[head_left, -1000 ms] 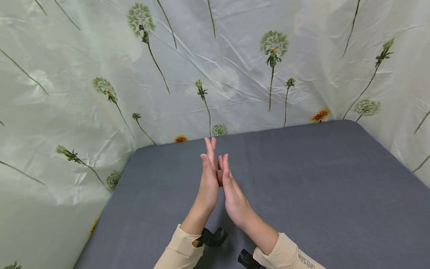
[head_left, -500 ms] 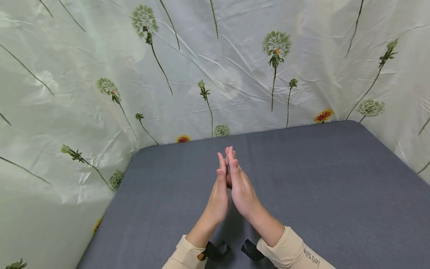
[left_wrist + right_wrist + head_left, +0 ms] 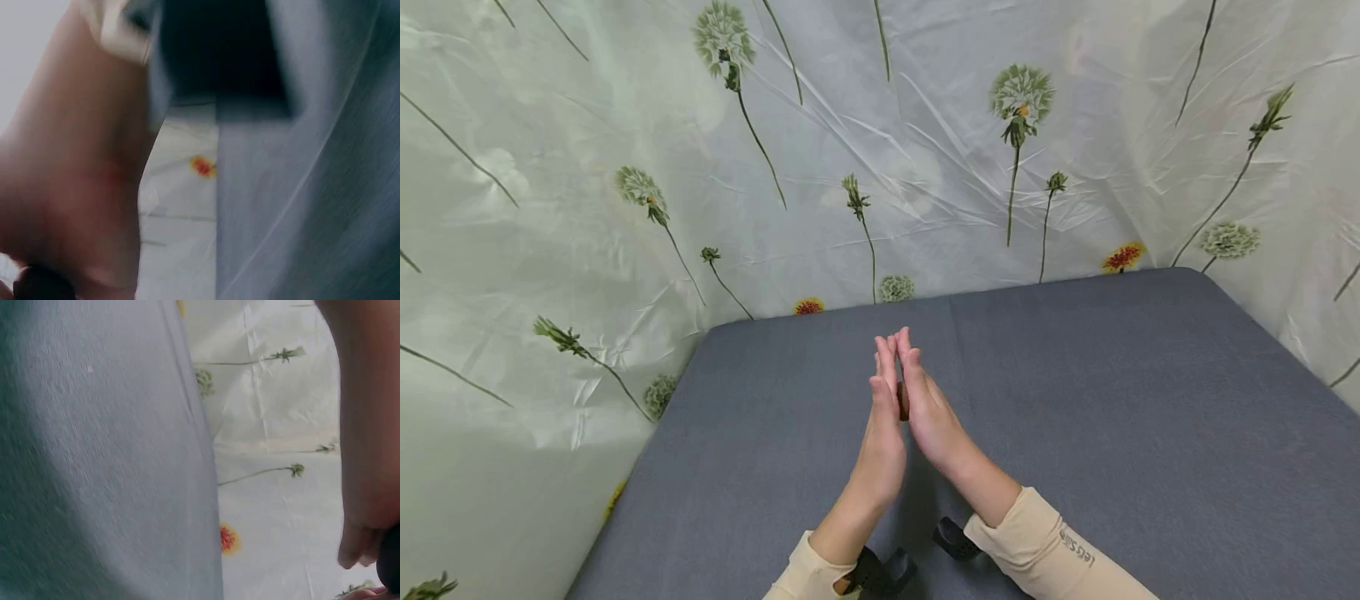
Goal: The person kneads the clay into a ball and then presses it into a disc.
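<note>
Near the middle of the head view, my left hand (image 3: 883, 446) and right hand (image 3: 934, 423) face each other palm to palm, fingers straight and pointing away. Pressed between the palms is a small brown lump (image 3: 903, 402), mostly hidden by the hands. In the left wrist view a dark rounded end of the lump (image 3: 42, 284) shows at the bottom left under the palm. From the right wrist, the same lump (image 3: 390, 559) appears at the right edge beside the fingers. Both hands are held above the grey-covered table (image 3: 1075, 433).
A pale curtain (image 3: 925, 125) printed with dandelions and flowers hangs behind and along the sides of the table. Black wrist straps with camera mounts (image 3: 955, 538) sit by the cream sleeves (image 3: 1045, 546).
The hands slide against each other: the left fingertips were farther forward a second ago, the right ones half a second ago, and now they are nearly level. The lump stays between the palms.
</note>
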